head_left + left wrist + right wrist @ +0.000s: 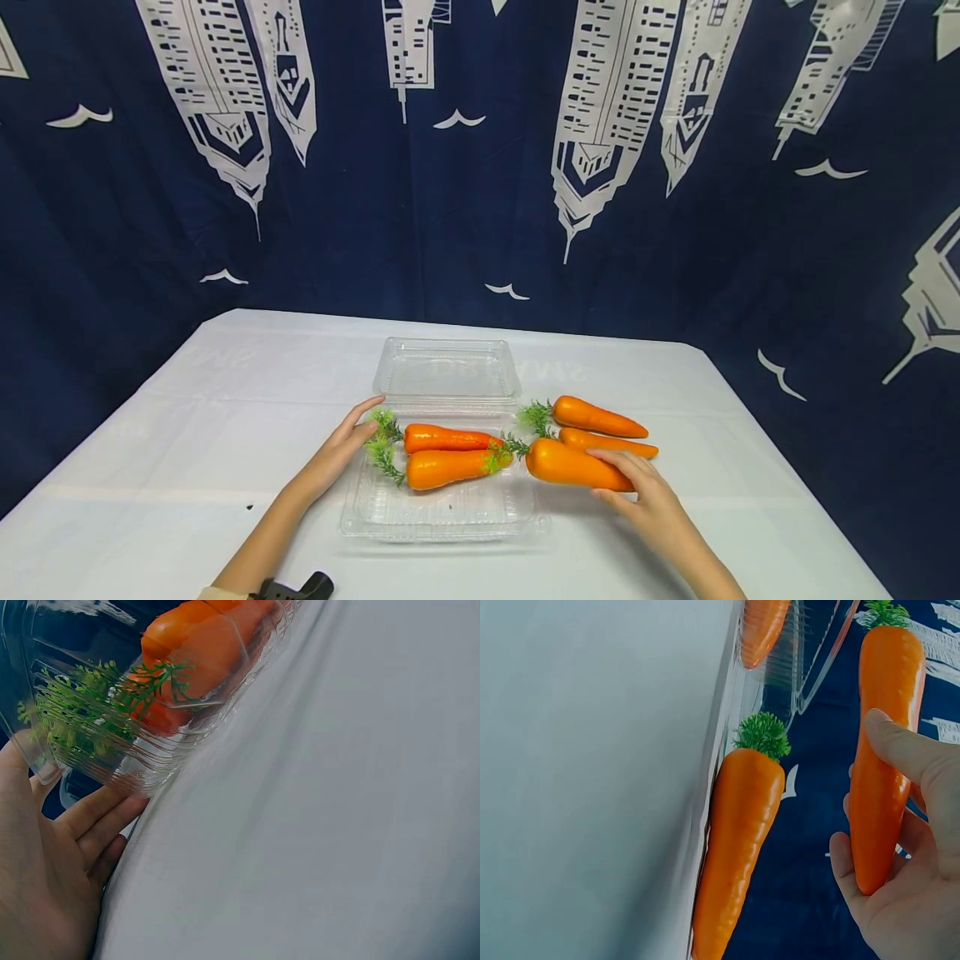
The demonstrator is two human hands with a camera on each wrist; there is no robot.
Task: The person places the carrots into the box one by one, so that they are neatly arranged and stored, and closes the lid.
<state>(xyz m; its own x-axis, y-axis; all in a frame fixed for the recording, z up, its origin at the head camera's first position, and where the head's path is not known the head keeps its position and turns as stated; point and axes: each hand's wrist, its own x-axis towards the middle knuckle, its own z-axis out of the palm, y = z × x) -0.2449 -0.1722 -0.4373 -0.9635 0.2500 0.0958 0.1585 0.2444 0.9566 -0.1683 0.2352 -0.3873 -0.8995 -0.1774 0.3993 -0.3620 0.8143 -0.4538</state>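
1. Navy backdrop [480, 250], printed with white towers, points downward, and white bird-like marks; it fills the area behind the table.
2. Table [187, 467], covered in white.
3. Clear plastic container [450, 521], lying on the table with its lid [447, 372] folded back at the far side.
4. Left hand [336, 452], fingers extended and touching the container's left side; nothing is gripped.
5. Right hand [647, 498], grasping the held carrot near its tapered end, with the thumb laid across it.
6. Held carrot [573, 464], raised at the container's right side, leafy top toward the container.
7. Pair of carrots inside the container [453, 471], side by side, leafy tops to the left.
8. Pair of carrots on the table [597, 417], right of the container; the nearer is partly hidden by the held carrot.
9. Dark device [296, 587] at the left wrist, partly in view.
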